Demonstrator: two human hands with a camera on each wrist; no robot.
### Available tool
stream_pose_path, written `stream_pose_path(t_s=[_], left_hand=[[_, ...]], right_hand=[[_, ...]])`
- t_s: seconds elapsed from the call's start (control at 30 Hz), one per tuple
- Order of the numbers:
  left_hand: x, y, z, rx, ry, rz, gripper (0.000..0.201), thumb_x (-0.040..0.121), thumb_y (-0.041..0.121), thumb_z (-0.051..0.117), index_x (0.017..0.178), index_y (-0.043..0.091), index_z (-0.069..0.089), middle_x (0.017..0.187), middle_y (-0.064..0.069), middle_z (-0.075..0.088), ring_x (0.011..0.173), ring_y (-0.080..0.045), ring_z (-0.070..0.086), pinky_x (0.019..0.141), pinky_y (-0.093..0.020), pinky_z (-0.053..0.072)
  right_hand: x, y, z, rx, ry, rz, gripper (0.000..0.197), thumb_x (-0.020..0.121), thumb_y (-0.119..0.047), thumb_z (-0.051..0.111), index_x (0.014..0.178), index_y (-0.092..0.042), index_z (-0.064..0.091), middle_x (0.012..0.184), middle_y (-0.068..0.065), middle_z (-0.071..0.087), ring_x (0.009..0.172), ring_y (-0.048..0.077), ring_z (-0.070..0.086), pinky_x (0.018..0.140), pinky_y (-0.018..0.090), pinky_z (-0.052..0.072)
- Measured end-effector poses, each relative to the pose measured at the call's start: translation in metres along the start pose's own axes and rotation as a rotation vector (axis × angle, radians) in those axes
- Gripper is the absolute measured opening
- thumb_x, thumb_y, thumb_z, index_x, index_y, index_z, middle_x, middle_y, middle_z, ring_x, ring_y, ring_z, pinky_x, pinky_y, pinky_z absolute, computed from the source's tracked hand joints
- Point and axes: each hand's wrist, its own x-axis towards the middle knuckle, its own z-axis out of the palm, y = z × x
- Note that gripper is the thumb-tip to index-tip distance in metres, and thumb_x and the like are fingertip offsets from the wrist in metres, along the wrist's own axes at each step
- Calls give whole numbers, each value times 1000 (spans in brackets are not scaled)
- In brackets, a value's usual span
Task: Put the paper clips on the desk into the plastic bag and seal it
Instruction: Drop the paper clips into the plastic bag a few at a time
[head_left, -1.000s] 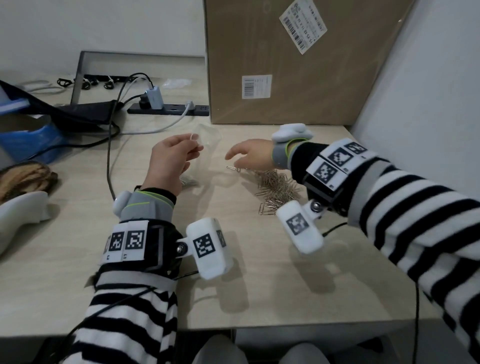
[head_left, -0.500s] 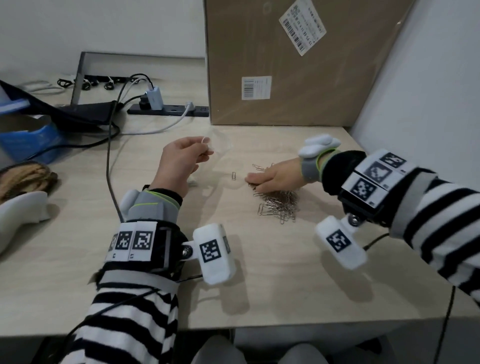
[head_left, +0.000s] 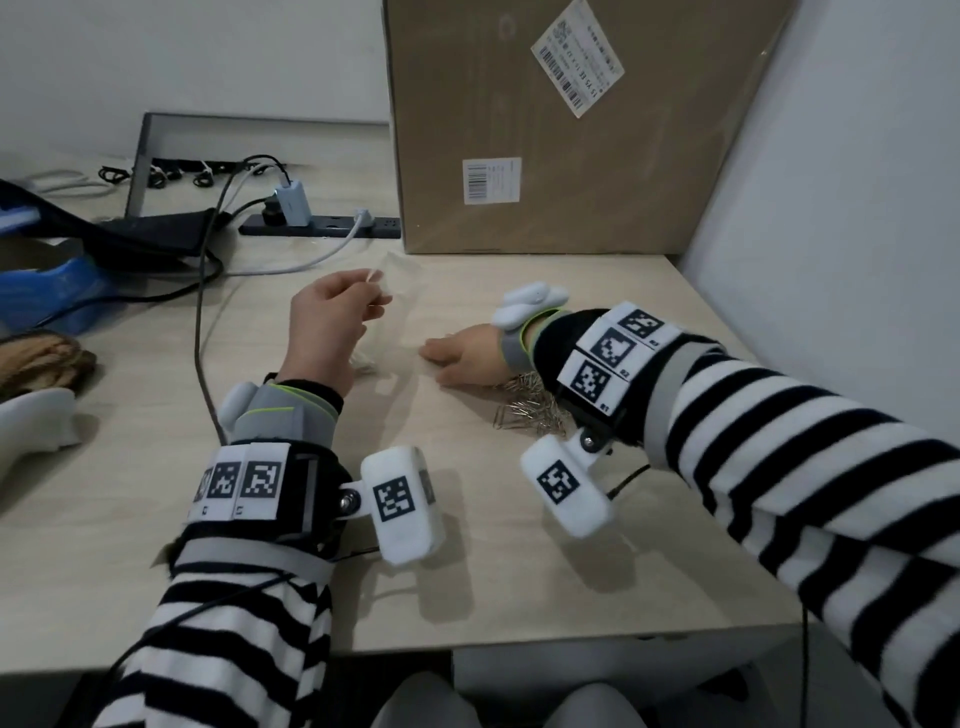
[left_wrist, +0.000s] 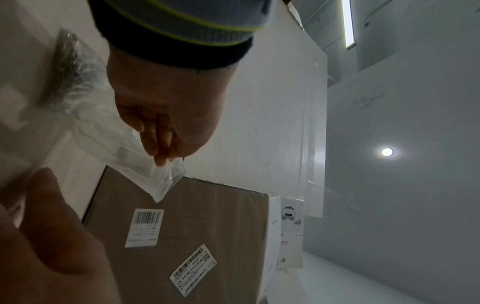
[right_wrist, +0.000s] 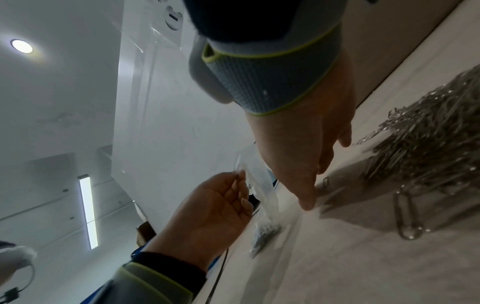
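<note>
Up above the desk (head_left: 519, 545), the left hand (head_left: 324, 332) pinches the rim of the clear plastic bag (head_left: 395, 312) between thumb and fingertips, holding it raised with its lower end hanging down to the desk surface; some paper clips lie gathered in the bag's bottom, seen from the right wrist view as a small dark clump (right_wrist: 265, 236); the right hand (head_left: 467, 358) lies low on the desk, fingers stretched out and reaching toward the bag, its fingertips (right_wrist: 306, 202) touching the wood beside one loose clip (right_wrist: 325, 182); whether it grips that clip cannot be told; the pile of paper clips (head_left: 530, 410) sits on the desk just under and behind the right wrist, well short of the bag; a large cardboard box (head_left: 571, 130) stands at the back against the wall, with a power strip (head_left: 322, 226) and cables to its left.
</note>
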Motion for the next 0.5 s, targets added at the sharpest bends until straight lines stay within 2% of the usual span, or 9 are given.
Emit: stream_pose_path(t_s=[0.07, 0.13, 0.2, 0.23, 0.3, 0.37, 0.43, 0.5], left_hand=[[-1, 0, 1, 1, -17, -2, 15, 85, 17, 59, 97, 17, 67, 75, 2, 66, 66, -6, 57, 61, -21, 38], [-2, 0, 4, 4, -38, -7, 15, 86, 18, 60, 98, 16, 67, 76, 2, 66, 66, -6, 57, 61, -21, 38], [-2, 0, 6, 8, -53, -12, 13, 86, 18, 60, 97, 16, 66, 76, 2, 66, 65, -7, 57, 60, -20, 38], [-2, 0, 6, 13, -62, -12, 11, 86, 18, 60, 96, 17, 67, 76, 2, 66, 65, -7, 57, 60, -20, 38], [-3, -1, 7, 26, -82, -10, 9, 87, 17, 60, 92, 18, 67, 76, 1, 65, 64, -7, 57, 59, -19, 38], [-4, -1, 8, 33, -91, -9, 12, 87, 17, 59, 95, 17, 67, 76, 1, 65, 64, -7, 56, 59, -19, 37], [-5, -2, 7, 44, -92, -8, 15, 87, 17, 59, 99, 15, 68, 77, 1, 65, 64, -6, 56, 60, -20, 38], [-5, -2, 7, 57, -95, -3, 16, 87, 18, 59, 99, 15, 68, 77, 1, 66, 64, -6, 57, 61, -20, 38]], right_hand=[[3, 4, 1, -34, -24, 15, 59, 98, -31, 39, 149, -11, 17, 155, 10, 25, 139, 28, 30, 114, 37, 24], [-8, 16, 4, -55, -35, 18, 59, 99, -34, 37, 150, -15, 14, 156, 8, 24, 139, 26, 30, 114, 32, 23], [-28, 28, 7, -54, -70, 7, 58, 99, -38, 35, 150, -21, 15, 158, 0, 19, 141, 21, 27, 113, 27, 19], [-39, 34, 7, -41, -93, 4, 56, 99, -39, 35, 150, -23, 17, 158, -4, 18, 142, 18, 25, 114, 26, 17], [-54, 42, 2, 22, -93, 8, 52, 98, -40, 38, 146, -23, 30, 154, -10, 27, 142, 12, 26, 115, 24, 16], [-55, 46, -9, 100, 23, 14, 48, 96, -40, 43, 141, -23, 42, 148, -13, 38, 138, 9, 34, 112, 21, 20], [-43, 49, -16, 116, 140, 37, 47, 96, -39, 45, 140, -22, 43, 148, -8, 39, 137, 12, 37, 112, 23, 23], [-25, 50, -17, 58, 140, 105, 51, 97, -37, 42, 142, -15, 38, 151, 3, 36, 137, 22, 36, 113, 30, 26]])
